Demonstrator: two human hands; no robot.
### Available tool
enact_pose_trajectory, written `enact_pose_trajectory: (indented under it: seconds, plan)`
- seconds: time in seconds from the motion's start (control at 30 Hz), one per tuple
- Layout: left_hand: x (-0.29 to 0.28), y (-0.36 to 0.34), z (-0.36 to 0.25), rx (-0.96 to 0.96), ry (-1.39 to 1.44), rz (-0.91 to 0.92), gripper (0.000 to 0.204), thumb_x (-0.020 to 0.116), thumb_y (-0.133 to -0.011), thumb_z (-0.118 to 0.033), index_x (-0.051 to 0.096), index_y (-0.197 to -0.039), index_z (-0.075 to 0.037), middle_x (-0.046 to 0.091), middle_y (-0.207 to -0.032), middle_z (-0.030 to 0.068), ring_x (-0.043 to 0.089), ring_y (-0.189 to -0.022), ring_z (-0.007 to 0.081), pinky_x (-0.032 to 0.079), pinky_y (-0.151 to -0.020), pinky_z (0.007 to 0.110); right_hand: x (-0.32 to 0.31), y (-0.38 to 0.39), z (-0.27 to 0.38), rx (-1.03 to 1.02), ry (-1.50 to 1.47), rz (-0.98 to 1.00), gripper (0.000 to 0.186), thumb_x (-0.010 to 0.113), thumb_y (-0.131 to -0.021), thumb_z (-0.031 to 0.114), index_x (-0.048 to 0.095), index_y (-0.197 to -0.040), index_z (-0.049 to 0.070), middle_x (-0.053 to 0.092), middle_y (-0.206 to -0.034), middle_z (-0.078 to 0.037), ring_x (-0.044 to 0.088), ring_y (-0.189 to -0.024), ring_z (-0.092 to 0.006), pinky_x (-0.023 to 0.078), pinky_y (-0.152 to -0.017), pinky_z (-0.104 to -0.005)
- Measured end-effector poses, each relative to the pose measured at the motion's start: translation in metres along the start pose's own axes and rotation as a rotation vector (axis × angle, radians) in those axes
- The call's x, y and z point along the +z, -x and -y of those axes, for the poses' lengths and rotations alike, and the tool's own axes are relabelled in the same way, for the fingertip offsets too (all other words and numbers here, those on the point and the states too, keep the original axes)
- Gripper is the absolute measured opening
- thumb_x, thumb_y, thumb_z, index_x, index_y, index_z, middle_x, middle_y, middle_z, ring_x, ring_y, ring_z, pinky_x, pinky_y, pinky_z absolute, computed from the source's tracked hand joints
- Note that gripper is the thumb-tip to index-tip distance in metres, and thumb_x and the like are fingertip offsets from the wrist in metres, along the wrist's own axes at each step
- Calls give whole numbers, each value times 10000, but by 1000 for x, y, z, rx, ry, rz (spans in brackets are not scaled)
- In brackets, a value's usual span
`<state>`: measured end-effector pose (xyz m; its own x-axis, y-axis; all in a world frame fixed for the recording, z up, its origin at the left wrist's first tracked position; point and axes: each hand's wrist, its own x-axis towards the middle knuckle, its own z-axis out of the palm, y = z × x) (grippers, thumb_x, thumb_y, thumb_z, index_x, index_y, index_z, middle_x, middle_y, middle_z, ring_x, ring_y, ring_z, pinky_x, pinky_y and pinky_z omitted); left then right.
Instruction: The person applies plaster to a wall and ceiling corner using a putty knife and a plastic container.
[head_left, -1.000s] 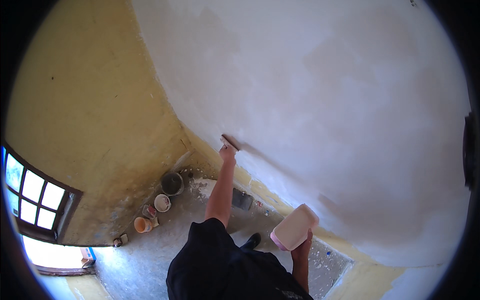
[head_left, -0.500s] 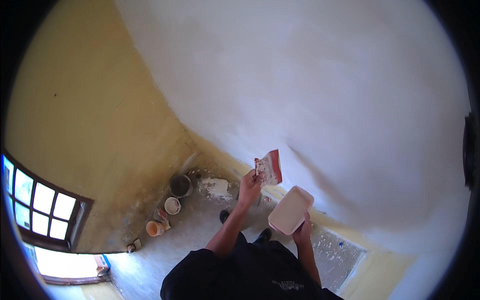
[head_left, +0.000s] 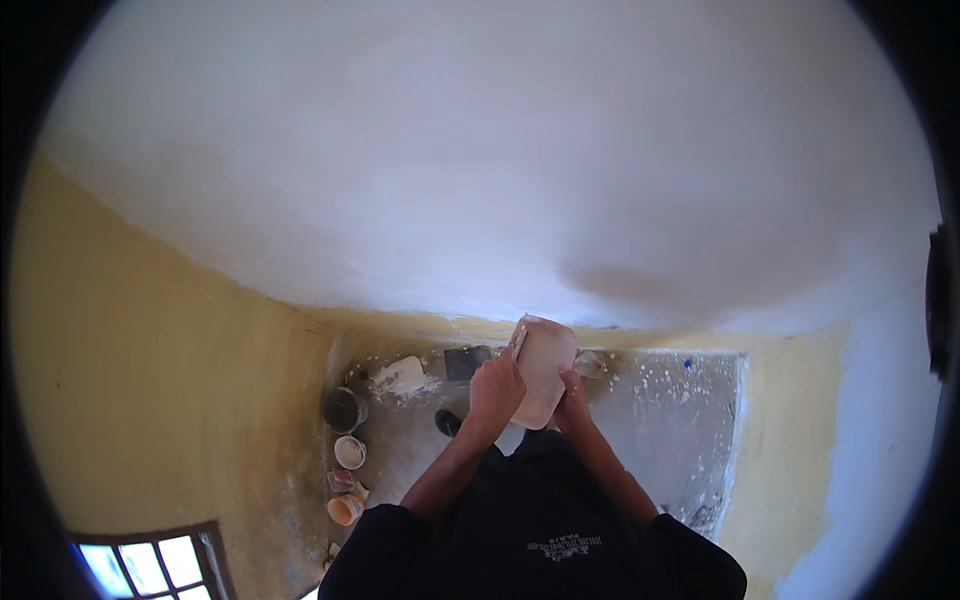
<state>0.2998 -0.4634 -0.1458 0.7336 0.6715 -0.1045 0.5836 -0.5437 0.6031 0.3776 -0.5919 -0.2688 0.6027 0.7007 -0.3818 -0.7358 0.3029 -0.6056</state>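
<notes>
My right hand (head_left: 572,396) grips a shallow pale pink rectangular tub (head_left: 547,366) by its right side, held in front of my body. Closed around a putty scraper (head_left: 520,341), my left hand (head_left: 497,390) is at the tub's left rim. The scraper's blade shows nearly edge-on there; whether it touches the rim or what lies inside, I cannot tell. Pinkish-white smears mark the tub.
Beyond the tub rises a white-coated wall (head_left: 480,200) with a yellow strip at its foot. Along the left yellow wall (head_left: 180,400) stand a black bucket (head_left: 345,409), a white bucket (head_left: 350,452) and an orange bucket (head_left: 345,510). White splatter (head_left: 404,377) lies on the floor.
My view has turned left-to-right toward the white wall. The scraper, before held apart with its broad face showing, has come to the tub's left rim; the tub is now more upright in view.
</notes>
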Motion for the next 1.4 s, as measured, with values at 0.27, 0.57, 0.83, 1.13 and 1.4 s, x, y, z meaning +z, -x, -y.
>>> enact_pose_trajectory:
  seconds: [0.27,0.57,0.83,1.13,1.4]
  plan:
    - [10,-18,-6,211,13,59,272,533,-854,-116,645,-1088,-36,645,-766,259,634,-744,453,513,-677,528,27,15,16,-96,55,-146,662,564,-920,253,233,-1454,43,429,-1359,-157,452,-1260,-256,399,-1042,-380]
    - [26,-32,1,298,178,223,336,554,-833,-100,636,-1156,-62,650,-828,263,633,-762,443,512,-717,532,21,16,15,-149,22,-232,638,541,-946,299,234,-1451,59,420,-1356,-148,455,-1253,-250,409,-1033,-390]
    - [27,-22,-20,258,358,234,339,540,-851,-75,625,-1176,-37,636,-889,294,637,-816,442,503,-729,512,0,29,39,-199,-57,-233,585,521,-946,286,258,-1426,77,451,-1307,-132,476,-1227,-244,418,-1028,-403]
    - [31,-7,-46,201,129,156,259,540,-871,-124,627,-1089,-14,634,-807,273,624,-756,452,498,-676,529,-11,26,39,-241,-80,-179,564,474,-967,366,334,-1416,54,502,-1340,-139,519,-1226,-266,415,-1050,-403]
    - [51,-9,-31,273,311,108,315,572,-858,-146,616,-1136,-3,642,-871,286,628,-866,448,516,-723,497,-9,19,36,-164,-140,-84,543,482,-962,282,270,-1422,85,454,-1314,-133,485,-1228,-256,416,-1036,-410]
